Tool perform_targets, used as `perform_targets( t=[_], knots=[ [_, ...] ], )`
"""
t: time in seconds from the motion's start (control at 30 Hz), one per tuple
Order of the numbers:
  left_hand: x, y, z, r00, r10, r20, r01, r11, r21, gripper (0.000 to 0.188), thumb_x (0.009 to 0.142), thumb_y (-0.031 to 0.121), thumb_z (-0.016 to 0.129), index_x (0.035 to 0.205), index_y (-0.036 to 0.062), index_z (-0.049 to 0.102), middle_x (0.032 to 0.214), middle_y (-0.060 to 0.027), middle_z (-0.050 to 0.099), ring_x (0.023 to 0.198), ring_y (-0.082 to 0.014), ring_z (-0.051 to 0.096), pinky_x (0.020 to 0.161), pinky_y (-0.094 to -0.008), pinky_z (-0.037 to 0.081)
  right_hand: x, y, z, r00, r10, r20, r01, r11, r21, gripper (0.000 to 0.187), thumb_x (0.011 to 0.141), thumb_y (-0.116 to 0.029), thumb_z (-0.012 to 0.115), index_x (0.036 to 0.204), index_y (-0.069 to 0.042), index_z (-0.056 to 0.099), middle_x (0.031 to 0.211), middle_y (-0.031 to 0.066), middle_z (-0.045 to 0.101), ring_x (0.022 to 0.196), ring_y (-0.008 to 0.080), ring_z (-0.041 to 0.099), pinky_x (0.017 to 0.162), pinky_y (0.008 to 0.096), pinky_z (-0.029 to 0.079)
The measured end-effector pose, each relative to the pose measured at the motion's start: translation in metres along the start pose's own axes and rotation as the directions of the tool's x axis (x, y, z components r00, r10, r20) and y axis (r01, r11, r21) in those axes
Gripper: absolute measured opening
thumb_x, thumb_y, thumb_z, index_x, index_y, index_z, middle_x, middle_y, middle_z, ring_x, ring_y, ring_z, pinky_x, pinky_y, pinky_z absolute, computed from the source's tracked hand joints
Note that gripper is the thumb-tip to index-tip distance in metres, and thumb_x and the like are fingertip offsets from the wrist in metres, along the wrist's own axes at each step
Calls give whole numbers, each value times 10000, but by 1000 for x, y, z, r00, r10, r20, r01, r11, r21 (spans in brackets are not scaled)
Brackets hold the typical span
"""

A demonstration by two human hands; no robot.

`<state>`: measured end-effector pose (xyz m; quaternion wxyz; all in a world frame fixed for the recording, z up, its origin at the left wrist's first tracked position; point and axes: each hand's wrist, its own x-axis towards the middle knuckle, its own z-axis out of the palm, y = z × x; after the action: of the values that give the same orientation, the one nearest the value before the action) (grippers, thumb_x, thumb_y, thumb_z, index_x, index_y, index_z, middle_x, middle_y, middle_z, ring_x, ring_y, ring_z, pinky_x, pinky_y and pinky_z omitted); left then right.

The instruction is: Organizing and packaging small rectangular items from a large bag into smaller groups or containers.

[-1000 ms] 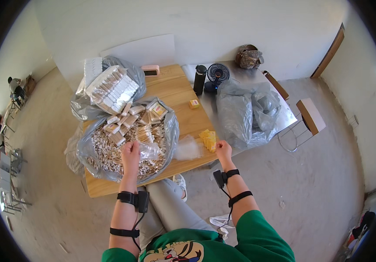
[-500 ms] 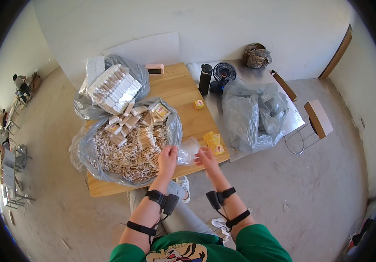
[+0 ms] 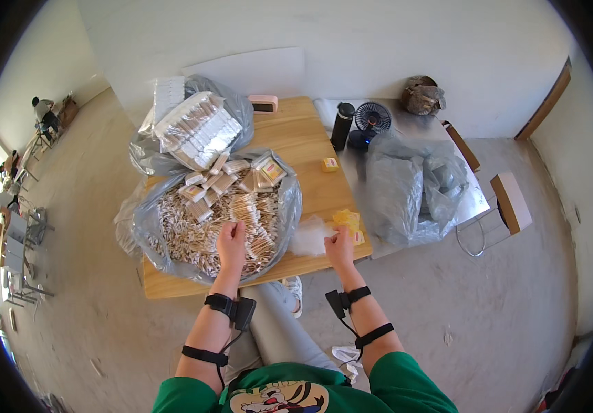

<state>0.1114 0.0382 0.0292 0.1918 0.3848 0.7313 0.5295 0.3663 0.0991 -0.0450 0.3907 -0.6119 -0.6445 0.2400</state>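
A grey plastic bag lies wide at the top on the wooden table and holds a heap of loose cotton swabs. My left hand is over the near part of this heap, fingers closed; whatever they may grip is hidden. To the right, my right hand pinches the edge of a thin clear plastic bag, which lies at the table's near right corner. Just beyond that hand are several yellow printed cards. Small packs of swabs rest on the far side of the heap.
Behind the heap stands another bag with packed swabs. A small yellow box sits on the wooden table. On the metal table to the right are a black bottle, a fan and a grey plastic bag.
My left hand has let go of the clear bag and moved left over the swabs. The right hand keeps the bag, now lower beside the yellow cards. The view has shifted slightly.
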Motion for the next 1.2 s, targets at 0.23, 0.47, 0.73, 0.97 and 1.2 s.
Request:
perform_targets(
  t=[0.23,0.47,0.73,0.97,1.2],
  knots=[
    [32,-20,-54,979,66,-191,-53,996,71,182,853,181,574,821,6,539,677,-98,554,611,-207,515,591,-327,423,-5,-36,26,921,-361,143,387,816,-430,462,754,-178,620,1147,7,462,1214,167,474,1158,341,418,939,460,345],
    [79,-56,-71,965,189,-180,-111,921,374,176,775,148,595,909,38,567,903,-173,561,812,-361,544,708,-447,447,-25,-31,57,846,-340,411,510,738,-441,518,822,-254,466,1284,-25,419,1378,150,363,1290,331,305,1055,540,164],
    [111,-81,-62,998,-59,-6,58,950,307,193,789,236,577,931,121,640,909,-206,581,864,-375,568,747,-429,462,-26,-36,66,846,-276,456,498,714,-492,518,840,-266,428,1310,-49,399,1404,140,325,1319,316,240,1068,537,122],
    [105,-76,-68,996,-23,-82,32,994,109,170,791,213,577,795,67,664,864,-169,593,790,-329,587,704,-400,464,-25,-46,63,825,-182,535,475,737,-481,545,852,-291,424,1337,-48,364,1417,131,302,1345,313,176,1085,517,66],
    [77,-46,-94,960,12,-279,-12,1000,2,113,746,91,629,855,58,634,816,-134,570,750,-281,577,651,-342,462,-2,-44,45,880,-473,42,450,801,-395,383,845,-145,528,1200,-17,467,1194,169,507,1156,350,429,980,457,320]
  ],
)
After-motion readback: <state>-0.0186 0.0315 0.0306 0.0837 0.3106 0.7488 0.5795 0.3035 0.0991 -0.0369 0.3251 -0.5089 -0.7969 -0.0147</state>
